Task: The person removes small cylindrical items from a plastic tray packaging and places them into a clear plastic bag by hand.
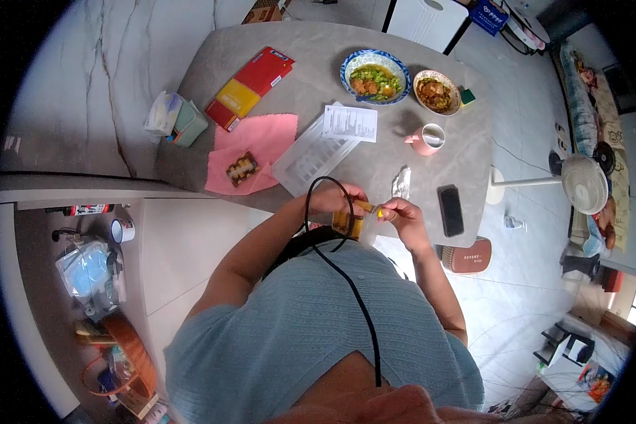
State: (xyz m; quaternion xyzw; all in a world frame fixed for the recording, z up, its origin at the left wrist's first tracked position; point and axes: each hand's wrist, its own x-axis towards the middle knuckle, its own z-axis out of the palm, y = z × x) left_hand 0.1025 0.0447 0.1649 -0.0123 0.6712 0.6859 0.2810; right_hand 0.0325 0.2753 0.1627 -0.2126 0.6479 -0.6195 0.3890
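Note:
My left hand (pixel 338 198) is closed at the table's near edge, its fingers around a slim amber vial (pixel 364 205). Beside it my right hand (pixel 403 214) pinches a small yellow piece (pixel 380 212) at the vial's end. Just below the fingers, close to my body, is a clear pack (pixel 348 225) with amber pieces inside, partly hidden by a black cord (pixel 330 251). A clear plastic tray (pixel 311 161) lies beyond my left hand, with a printed leaflet (pixel 351 123) over its far end. A crumpled silvery wrapper (pixel 401 182) lies beyond my right hand.
On the table (pixel 396 148) are a pink cloth (pixel 281 134) bearing a brown-and-beige pack (pixel 242 169), a red-yellow box (pixel 249 86), two bowls of food (pixel 376 76), a pink mug (pixel 428 140) and a phone (pixel 450 210). A fan (pixel 585 185) stands right.

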